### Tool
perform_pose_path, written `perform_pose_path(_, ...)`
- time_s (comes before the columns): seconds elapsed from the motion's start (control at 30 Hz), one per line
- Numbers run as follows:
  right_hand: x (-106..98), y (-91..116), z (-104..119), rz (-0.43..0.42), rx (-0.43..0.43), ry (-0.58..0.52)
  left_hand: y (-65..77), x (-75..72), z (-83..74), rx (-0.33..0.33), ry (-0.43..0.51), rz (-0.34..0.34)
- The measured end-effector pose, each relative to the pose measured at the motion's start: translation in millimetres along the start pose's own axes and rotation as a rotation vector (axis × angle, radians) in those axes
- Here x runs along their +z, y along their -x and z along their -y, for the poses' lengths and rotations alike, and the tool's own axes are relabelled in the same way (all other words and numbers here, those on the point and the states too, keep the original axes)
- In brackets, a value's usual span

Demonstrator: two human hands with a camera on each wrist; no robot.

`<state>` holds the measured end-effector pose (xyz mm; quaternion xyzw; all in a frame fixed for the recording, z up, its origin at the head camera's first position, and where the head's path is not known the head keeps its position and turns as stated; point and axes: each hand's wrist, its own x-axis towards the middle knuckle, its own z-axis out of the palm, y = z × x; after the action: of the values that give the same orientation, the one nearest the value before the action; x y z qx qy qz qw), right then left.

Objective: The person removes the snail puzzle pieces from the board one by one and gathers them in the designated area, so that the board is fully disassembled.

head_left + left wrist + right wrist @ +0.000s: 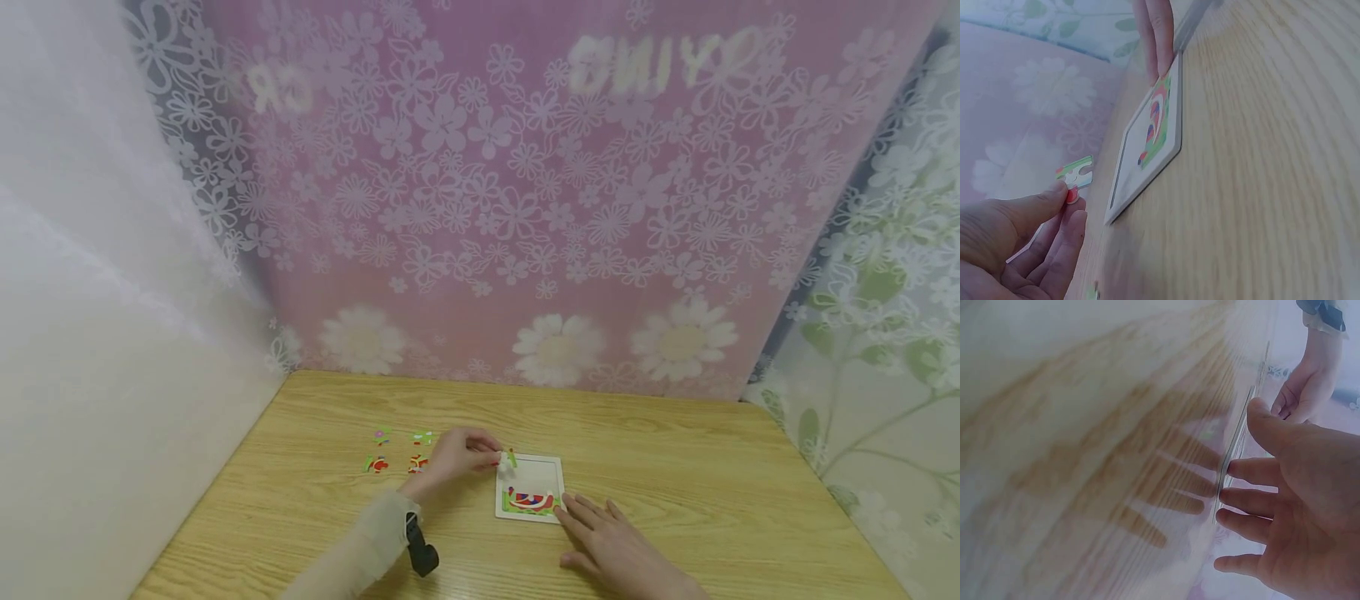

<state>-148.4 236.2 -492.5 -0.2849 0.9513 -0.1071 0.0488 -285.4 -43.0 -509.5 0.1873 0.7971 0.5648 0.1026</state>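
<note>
A white square puzzle tray (529,518) lies on the table, with joined red and green puzzle pieces (531,500) along its near side. My left hand (461,454) pinches one jigsaw piece (512,457) between thumb and fingers, above the tray's far left corner. In the left wrist view this puzzle piece (1077,173) shows green, white and a bit of red. My right hand (611,537) is spread out, its fingertips touching the tray's right edge near the lower corner. In the right wrist view the right hand (1297,494) has its fingers straight against the tray's side.
Several loose puzzle pieces (380,464) lie on the wooden table (675,467) left of the left hand. A flowered pink curtain (480,208) hangs behind the table, with pale hangings at both sides. The left wrist wears a black device (422,546).
</note>
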Motion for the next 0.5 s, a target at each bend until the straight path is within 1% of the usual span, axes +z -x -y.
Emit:
perform_pose_path(0.2,-0.8,0.3,0.3,0.007,0.001,0.005,2.8,-21.5,5.3,-0.017,-0.001,-0.039)
perform_pose_path(0.37,-0.4,0.6,0.3,0.003,-0.001,0.006,7.9,-39.6,6.9,-0.025,-0.059,-0.062)
perform_pose_path(0.5,-0.1,0.9,0.2,0.003,-0.001,-0.004,12.8,-49.6,8.2,-0.015,-0.108,-0.066)
